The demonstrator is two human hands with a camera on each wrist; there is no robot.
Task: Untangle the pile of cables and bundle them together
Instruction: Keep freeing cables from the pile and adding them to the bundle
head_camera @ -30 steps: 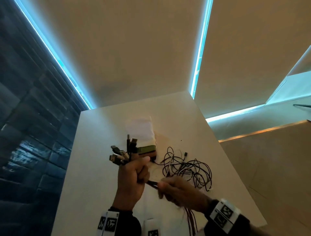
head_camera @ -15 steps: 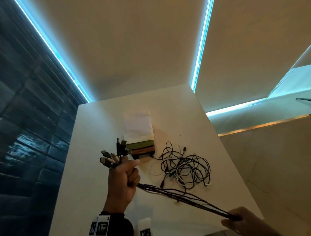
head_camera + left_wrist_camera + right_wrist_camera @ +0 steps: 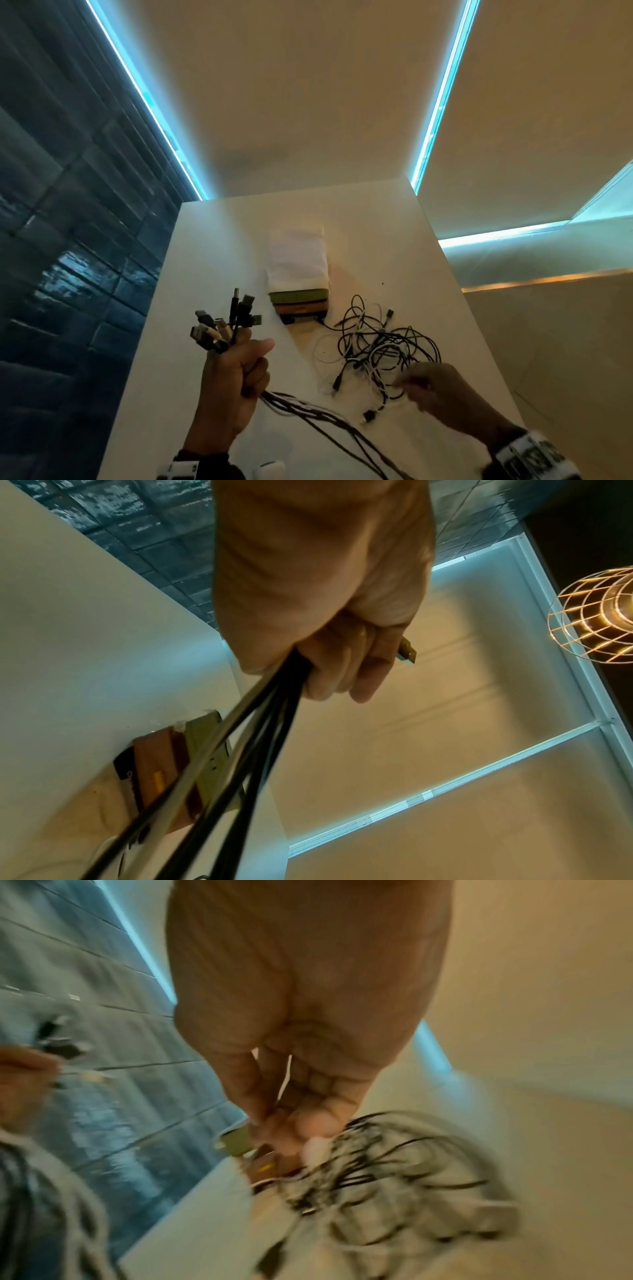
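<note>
Several cables [image 3: 274,401] stay clamped in our left hand [image 3: 236,380]; beside it our right hand [image 3: 442,394], fingers loosely curled and seemingly empty, reaches the tangled pile [image 3: 380,346] on the worktop [image 3: 212,274]; a careless tug may tighten knots.

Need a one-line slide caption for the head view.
Left hand grips gathered cables; right hand reaches into tangled pile on table.

Table top [image 3: 212,274]: smooth, matt white finish noted. Wall tiles [image 3: 68,260]: dark, glossy, light reflected unevenly. Tangled cables [image 3: 380,346]: thin black and white sheathing, apparently plastic, smooth. Plug ends [image 3: 222,325]: metal tips, shiny, set in dark plastic shells. Stacked items [image 3: 298,274]: white layer cloth-like, soft, matt.
</note>
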